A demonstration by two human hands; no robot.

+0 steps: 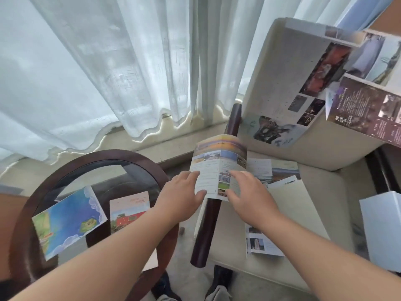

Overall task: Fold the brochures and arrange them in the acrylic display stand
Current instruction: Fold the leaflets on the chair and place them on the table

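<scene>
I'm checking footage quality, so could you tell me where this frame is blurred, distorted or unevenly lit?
Head view: daylight through the sheer curtains lights it softly; the brochures top right are smeared; the centre brochure is sharper; wide-angle bending curves the edges.

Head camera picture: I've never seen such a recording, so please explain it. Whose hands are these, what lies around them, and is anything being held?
There is no machine here. A person wears a camera on the head, and it looks forward and down at their own bare arms. The left hand and right hand rest with fairly straight fingers on a printed brochure, which lies across a dark wooden chair arm. Neither hand grips it. At left, a round glass table carries a map leaflet and a leaflet with a red picture. More leaflets lie on the cream chair seat. Further brochures show at upper right, too blurred to tell what holds them.
</scene>
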